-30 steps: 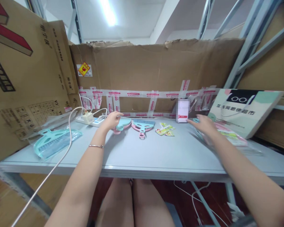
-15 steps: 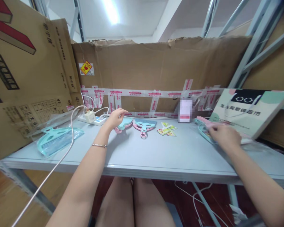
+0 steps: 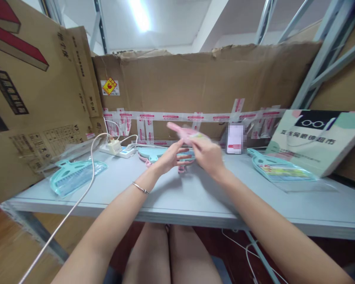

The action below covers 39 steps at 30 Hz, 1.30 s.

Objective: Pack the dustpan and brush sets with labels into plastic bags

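The fingers of your right hand (image 3: 208,157) are closed on the pink dustpan (image 3: 182,131), blurred by motion. Your left hand (image 3: 167,159) has its fingers parted, thumb up beside the dustpan; whether it touches, you cannot tell. You have just brought the dustpan in from the counter's (image 3: 219,207) right end, so it is now within both hands' reach, above the middle of the far edge. Its handle points left and away; the long axis slants down rightward into your right fingers. Beneath and behind your hands lie blue-and-pink brush pieces (image 3: 148,153). The blue dustpan (image 3: 258,158) now lies uncovered near the right edge, before the eyeglasses-print box (image 3: 306,144).
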Motion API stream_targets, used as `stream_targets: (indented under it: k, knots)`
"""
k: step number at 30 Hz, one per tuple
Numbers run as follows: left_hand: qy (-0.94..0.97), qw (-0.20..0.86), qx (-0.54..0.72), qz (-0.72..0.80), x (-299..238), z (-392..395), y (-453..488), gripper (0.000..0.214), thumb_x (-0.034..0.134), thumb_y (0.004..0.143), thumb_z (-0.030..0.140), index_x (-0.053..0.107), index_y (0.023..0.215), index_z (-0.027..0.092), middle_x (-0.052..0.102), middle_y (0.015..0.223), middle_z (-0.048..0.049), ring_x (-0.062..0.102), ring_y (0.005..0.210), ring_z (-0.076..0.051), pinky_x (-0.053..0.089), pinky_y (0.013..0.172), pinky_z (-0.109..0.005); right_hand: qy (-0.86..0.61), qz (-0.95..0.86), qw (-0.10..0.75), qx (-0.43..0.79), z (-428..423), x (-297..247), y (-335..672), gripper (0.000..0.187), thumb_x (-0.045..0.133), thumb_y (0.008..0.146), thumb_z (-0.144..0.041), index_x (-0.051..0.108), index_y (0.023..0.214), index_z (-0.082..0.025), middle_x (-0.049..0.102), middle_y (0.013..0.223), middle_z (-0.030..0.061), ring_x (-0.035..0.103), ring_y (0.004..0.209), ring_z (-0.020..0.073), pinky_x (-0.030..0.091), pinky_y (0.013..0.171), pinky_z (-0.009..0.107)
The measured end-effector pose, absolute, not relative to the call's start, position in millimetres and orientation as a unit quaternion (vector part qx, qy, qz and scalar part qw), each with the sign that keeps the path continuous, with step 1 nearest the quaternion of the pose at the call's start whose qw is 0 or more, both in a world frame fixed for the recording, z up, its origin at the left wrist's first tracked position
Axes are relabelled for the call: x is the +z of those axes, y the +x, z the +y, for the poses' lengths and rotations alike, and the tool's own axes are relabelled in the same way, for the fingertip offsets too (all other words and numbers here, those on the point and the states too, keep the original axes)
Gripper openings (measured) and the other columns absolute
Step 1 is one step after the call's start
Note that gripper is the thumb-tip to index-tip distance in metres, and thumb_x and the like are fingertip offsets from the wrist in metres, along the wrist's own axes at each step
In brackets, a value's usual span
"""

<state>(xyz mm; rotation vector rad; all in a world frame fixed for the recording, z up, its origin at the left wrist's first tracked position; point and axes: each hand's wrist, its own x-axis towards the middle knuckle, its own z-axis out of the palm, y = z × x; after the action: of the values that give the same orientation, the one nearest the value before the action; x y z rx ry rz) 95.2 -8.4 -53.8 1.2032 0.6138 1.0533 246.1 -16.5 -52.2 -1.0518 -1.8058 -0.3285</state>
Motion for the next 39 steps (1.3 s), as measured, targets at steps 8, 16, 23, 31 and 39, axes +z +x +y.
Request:
stream_targets:
  k: [8,16,23,31,39]
  knots:
    - [0.406,0.528,0.642,0.38,-55,19,63,0.013,0.057,0.078,0.03,0.057,0.08,0.017,0.063,0.069,-0.0004,0.059,0.06,-0.013,0.05,0.056,-0.024,-0.331,-0.75,0.572,0.036,1,-84,214,0.026,0.053,0.082,-0.033,0.061,0.104,-0.021,0.064,0.114,0.0085,0.058,0.107,0.0217,0.042,0.097,0.04]
    - [0.497,0.407,0.685,0.344,-55,21,59,0.047,0.045,0.084,0.057,0.065,0.089,0.015,0.071,0.09,-0.0081,0.064,0.095,-0.022,0.05,0.083,-0.032,-0.371,-0.398,0.633,0.55,21,-93,219,0.023,0.068,0.068,-0.023,0.05,0.082,-0.021,0.062,0.065,-0.0043,0.057,0.056,0.0095,0.048,0.057,0.022]
    - [0.537,0.346,0.694,0.331,-59,25,58,0.056,0.031,0.089,0.058,0.069,0.098,0.017,0.071,0.101,-0.0059,0.061,0.104,-0.021,0.044,0.093,-0.03,-0.304,-0.33,0.606,0.656,11,-92,215,0.014,0.061,0.073,-0.015,0.051,0.08,-0.02,0.063,0.066,-0.0027,0.058,0.054,0.0097,0.051,0.053,0.022]
    - [0.54,0.325,0.673,0.387,-63,32,58,0.056,0.031,0.089,0.056,0.069,0.096,0.017,0.07,0.1,-0.007,0.062,0.099,-0.022,0.044,0.088,-0.032,-0.233,-0.305,0.638,0.668,14,-96,213,0.023,0.065,0.069,-0.009,0.052,0.082,-0.021,0.067,0.073,-0.0031,0.064,0.064,0.0133,0.057,0.063,0.028]
    - [0.267,0.152,0.815,0.492,-21,54,-20,0.065,0.014,0.09,0.059,0.059,0.082,0.013,0.061,0.068,-0.0069,0.058,0.065,-0.017,0.044,0.061,-0.03,-0.298,-0.414,0.581,0.634,13,-95,223,0.026,0.073,0.065,-0.015,0.057,0.085,-0.019,0.071,0.076,0.0009,0.068,0.07,0.0181,0.057,0.068,0.032]
